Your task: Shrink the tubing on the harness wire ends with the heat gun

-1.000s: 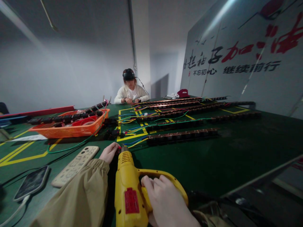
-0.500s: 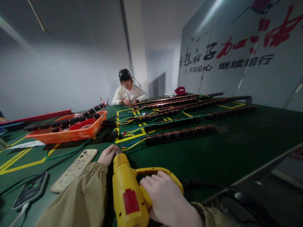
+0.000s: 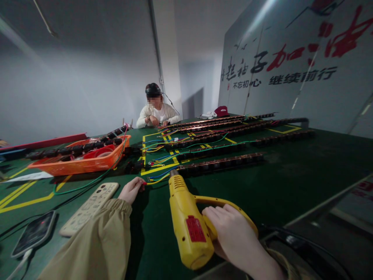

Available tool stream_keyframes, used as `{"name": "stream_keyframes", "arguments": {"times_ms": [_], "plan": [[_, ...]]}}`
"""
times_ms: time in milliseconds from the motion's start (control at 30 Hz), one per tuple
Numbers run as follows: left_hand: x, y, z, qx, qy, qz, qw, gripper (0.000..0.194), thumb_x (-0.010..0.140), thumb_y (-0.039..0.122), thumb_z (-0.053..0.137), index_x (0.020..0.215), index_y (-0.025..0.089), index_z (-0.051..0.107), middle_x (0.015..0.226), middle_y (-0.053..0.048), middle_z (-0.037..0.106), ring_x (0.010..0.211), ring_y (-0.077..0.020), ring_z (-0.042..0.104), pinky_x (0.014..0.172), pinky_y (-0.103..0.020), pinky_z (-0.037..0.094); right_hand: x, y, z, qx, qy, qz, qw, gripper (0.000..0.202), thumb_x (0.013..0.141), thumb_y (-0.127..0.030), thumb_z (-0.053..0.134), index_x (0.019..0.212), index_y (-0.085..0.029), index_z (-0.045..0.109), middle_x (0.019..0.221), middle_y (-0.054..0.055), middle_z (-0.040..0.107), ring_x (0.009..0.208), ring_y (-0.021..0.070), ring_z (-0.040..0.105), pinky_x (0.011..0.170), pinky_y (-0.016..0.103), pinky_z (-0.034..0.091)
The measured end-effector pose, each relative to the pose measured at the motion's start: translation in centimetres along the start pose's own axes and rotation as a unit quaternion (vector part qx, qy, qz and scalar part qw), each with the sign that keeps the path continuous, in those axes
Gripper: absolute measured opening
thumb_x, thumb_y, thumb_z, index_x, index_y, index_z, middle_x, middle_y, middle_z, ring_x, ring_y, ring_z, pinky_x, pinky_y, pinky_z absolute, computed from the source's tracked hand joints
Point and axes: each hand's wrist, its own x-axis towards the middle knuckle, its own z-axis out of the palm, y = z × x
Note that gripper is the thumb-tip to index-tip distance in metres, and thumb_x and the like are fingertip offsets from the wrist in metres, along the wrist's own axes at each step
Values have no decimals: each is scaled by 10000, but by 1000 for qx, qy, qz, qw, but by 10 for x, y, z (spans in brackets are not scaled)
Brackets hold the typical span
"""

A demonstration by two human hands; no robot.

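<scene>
The heat gun [image 3: 189, 221] is a smooth, moulded yellow plastic shell with slotted vents near the front, a red label on its side, a rounded rear end and a handle that forms a closed loop; its short, dull nozzle [image 3: 174, 173] is dark and looks metallic. The yellow wire [image 3: 159, 180] is thin, flexible and gently curved, with a small red piece at its near end, and the nearest strip [image 3: 221, 164] is a straight row of black blocks under copper-coloured rails, lying on the flat green tabletop [image 3: 291, 175]. The gun's long axis slants across the view, nozzle toward between 11 and 12 o'clock, rear toward between 5 and 6; the wire runs from its red end toward between 2 and 3 o'clock. The right hand [image 3: 230, 223] is wrapped around the handle, with the gun's body at its 9 o'clock. The left hand [image 3: 132, 189] is narrowed to a pinch on the wire's red end, the nozzle well apart at its 2 o'clock, the slotted orange basket [image 3: 84, 166] at 10 and a pale-cased phone [image 3: 90, 210] at 8.
</scene>
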Motion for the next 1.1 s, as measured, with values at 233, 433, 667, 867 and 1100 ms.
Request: {"name": "stream_keyframes", "arguments": {"times_ms": [233, 433, 667, 867, 1100], "plan": [[1, -3, 0, 21, -12, 6, 1000, 321, 730, 489, 496, 734, 178, 572, 592, -15, 588, 595, -160, 545, 595, -285, 441, -8, 11, -1, -41, 16, 32, 999, 307, 669, -83, 504, 946, -204, 557, 909, 9, 606, 798, 192, 502, 761, 334, 298], [1, -4, 0, 28, -14, 2, 1000, 322, 727, 496, 482, 735, 184, 562, 596, -13, 588, 600, -160, 541, 604, -285, 436, -8, 7, -3, -49, 4, 30, 998, 354, 663, -87, 503, 997, -192, 557, 931, 24, 611, 808, 194, 515, 767, 335, 310], [0, 0, 1, 24, -9, -12, 1000, 305, 718, 479, 478, 726, 182, 552, 592, -12, 584, 586, -153, 525, 593, -280, 429, -2, -15, 2, -44, -27, 19, 998, 377, 659, -132, 507, 1030, -167, 562, 989, 54, 608, 864, 226, 524, 830, 375, 313], [1, -2, 2, 13, -6, -8, 1000, 299, 733, 462, 466, 737, 176, 552, 597, -11, 572, 590, -153, 529, 583, -277, 424, 2, -36, 5, 6, -52, 9, 999, 392, 674, -140, 488, 1058, -168, 563, 1016, 58, 607, 925, 225, 530, 897, 385, 313], [-1, 3, 2, -2, 1, -11, 1000, 276, 723, 446, 482, 726, 179, 552, 597, -9, 568, 599, -157, 535, 595, -279, 430, 9, -51, 9, 0, -70, -31, 997, 421, 644, -128, 456, 1053, -159, 550, 1036, 71, 601, 932, 230, 541, 902, 392, 335]]}}
